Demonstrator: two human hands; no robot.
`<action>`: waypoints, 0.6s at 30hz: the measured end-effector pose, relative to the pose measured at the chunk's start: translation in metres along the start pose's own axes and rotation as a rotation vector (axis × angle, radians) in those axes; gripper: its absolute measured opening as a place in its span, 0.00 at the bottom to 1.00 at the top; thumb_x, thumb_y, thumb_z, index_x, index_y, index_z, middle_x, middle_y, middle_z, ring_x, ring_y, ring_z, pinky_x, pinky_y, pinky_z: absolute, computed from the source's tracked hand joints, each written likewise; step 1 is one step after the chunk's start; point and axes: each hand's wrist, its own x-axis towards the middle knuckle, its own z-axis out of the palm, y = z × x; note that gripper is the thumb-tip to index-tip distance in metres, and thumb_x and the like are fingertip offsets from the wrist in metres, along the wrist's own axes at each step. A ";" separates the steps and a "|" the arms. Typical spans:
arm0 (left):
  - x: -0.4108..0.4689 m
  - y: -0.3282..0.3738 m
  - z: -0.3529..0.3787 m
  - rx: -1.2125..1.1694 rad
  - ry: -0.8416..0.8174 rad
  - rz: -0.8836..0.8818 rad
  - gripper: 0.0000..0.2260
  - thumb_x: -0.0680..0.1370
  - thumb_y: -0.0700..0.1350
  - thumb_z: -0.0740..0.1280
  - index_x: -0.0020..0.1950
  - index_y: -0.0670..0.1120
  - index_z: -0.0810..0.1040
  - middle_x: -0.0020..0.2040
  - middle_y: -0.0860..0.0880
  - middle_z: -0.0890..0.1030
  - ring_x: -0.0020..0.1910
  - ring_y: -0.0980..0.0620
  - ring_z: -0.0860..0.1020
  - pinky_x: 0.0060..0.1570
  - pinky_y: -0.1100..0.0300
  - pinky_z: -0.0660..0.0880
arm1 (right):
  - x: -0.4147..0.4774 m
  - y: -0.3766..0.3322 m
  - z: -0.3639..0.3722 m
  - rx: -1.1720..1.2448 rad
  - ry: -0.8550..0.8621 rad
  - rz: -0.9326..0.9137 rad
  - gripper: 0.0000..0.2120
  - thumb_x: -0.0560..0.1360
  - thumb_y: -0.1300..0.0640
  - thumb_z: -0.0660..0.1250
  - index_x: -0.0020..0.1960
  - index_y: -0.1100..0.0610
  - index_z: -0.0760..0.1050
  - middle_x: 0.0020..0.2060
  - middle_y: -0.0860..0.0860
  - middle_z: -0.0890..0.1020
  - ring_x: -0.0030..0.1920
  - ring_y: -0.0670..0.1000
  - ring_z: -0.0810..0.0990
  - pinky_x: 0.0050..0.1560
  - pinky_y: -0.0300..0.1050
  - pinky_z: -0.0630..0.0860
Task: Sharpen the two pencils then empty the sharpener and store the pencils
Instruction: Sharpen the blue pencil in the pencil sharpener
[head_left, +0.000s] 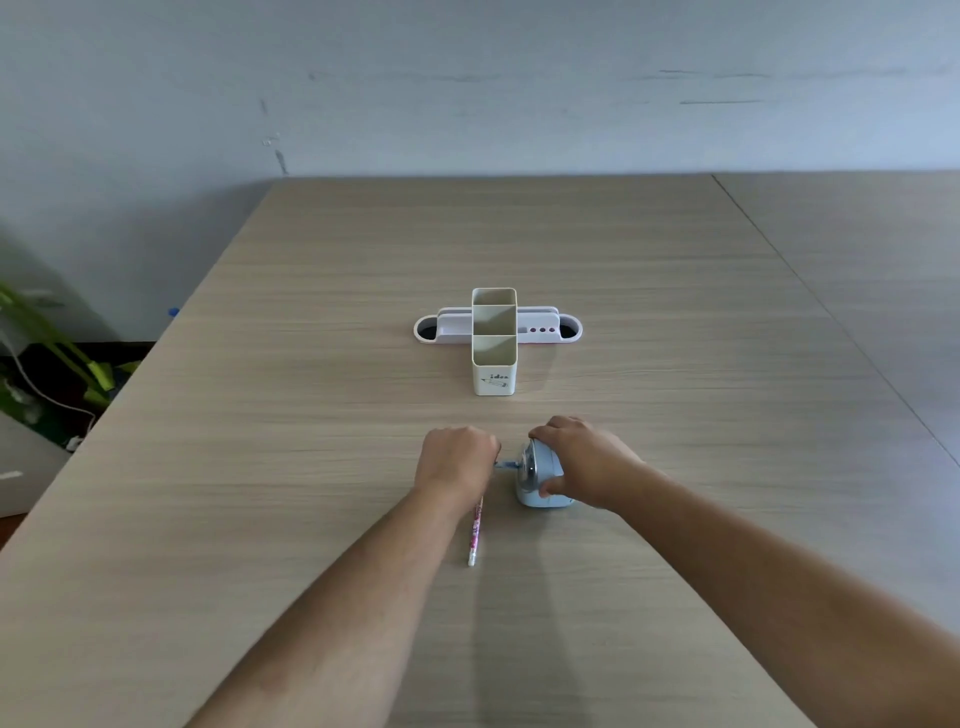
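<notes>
Wood-grain desk (363, 312) | my left hand (457, 460) fisted around blue pencil (505, 463), axis pointing 3 o'clock into sharpener (537, 475) | right hand (582, 462) clamped it | pink pencil (475, 532) lay at 6 o'clock.

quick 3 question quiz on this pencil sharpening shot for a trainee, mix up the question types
1. True or false: the right hand rests on the blue sharpener.
2. Where does the pink pencil lie? A) in the white pencil holder B) on the table by the left hand C) inside the sharpener
3. Fill in: the left hand holds a blue pencil pointing into the ____.

Key: 1 true; 2 B; 3 sharpener
</notes>
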 end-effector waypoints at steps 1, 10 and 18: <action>-0.002 -0.006 0.001 0.005 -0.006 -0.017 0.08 0.74 0.38 0.66 0.51 0.46 0.81 0.49 0.45 0.84 0.50 0.41 0.81 0.43 0.57 0.72 | 0.000 -0.001 0.000 -0.005 0.002 0.003 0.34 0.67 0.50 0.74 0.70 0.55 0.65 0.63 0.53 0.74 0.65 0.54 0.70 0.62 0.50 0.71; -0.033 -0.071 0.010 -0.307 -0.046 -0.380 0.06 0.74 0.46 0.72 0.50 0.48 0.84 0.50 0.46 0.82 0.51 0.44 0.80 0.44 0.57 0.74 | -0.003 0.004 -0.004 0.018 -0.006 0.045 0.35 0.65 0.50 0.76 0.69 0.54 0.66 0.62 0.52 0.75 0.63 0.54 0.72 0.61 0.49 0.71; -0.043 -0.044 0.032 -0.793 -0.124 -0.540 0.10 0.68 0.40 0.78 0.45 0.39 0.84 0.47 0.43 0.85 0.47 0.45 0.82 0.42 0.59 0.73 | -0.002 0.001 -0.003 0.026 -0.004 0.054 0.35 0.65 0.51 0.76 0.69 0.54 0.67 0.61 0.52 0.75 0.62 0.54 0.72 0.60 0.50 0.71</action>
